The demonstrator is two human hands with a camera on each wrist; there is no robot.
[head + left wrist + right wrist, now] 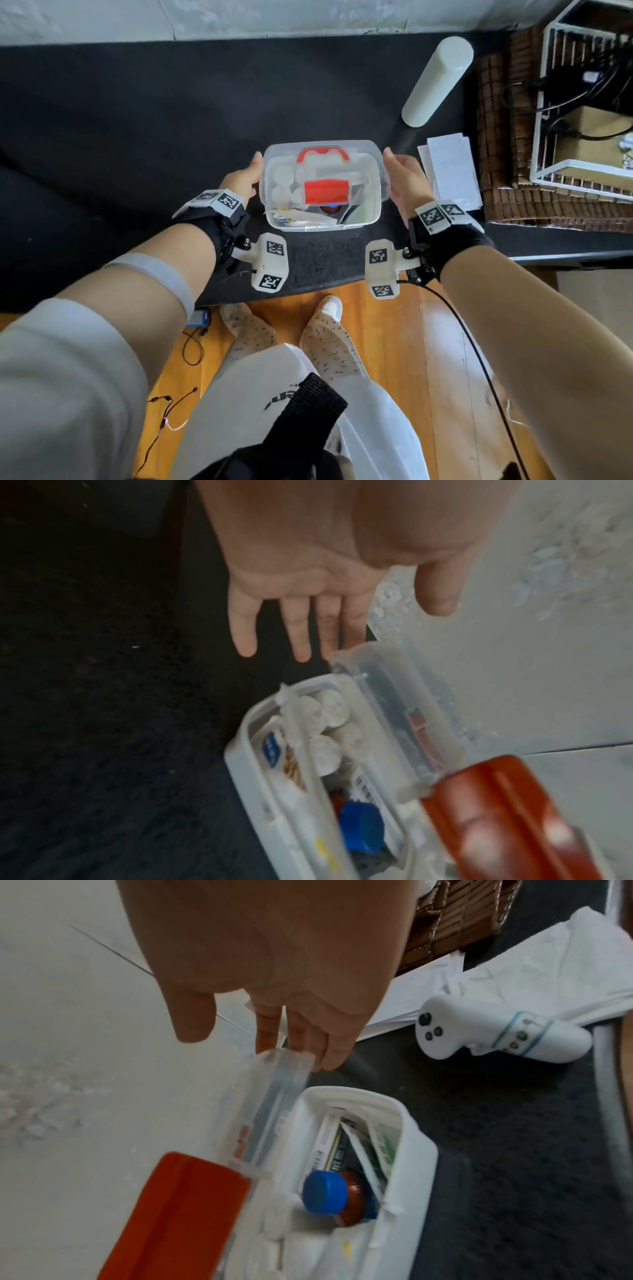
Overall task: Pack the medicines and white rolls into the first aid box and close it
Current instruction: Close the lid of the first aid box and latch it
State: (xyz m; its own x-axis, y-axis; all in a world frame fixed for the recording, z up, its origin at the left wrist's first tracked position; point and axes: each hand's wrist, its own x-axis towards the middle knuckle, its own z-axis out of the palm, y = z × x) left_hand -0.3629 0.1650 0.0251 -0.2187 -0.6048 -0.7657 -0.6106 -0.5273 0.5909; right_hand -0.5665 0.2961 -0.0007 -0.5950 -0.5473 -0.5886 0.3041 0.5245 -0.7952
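Sitting at the centre of the head view, the first aid box (363,216) rests on a black mat (120,137), its clear lid (322,150) with red handle (322,154) tilted partway over the opening. The left hand (241,180) flanks the lid's left edge and the right hand (406,181) its right edge, both with fingers straight, fingertips (334,650) touching the lid's corners rather than curling round them. Inside lie white rolls (325,718), medicine cartons (373,1145) and a blue-capped bottle (323,1191). Below the mat shows a wooden floor (438,342). At upper right lie a white cylinder (438,80), papers (452,168), a woven mat (496,137) and a wire rack (582,102); a white controller (493,1034) lies near the box in the right wrist view.
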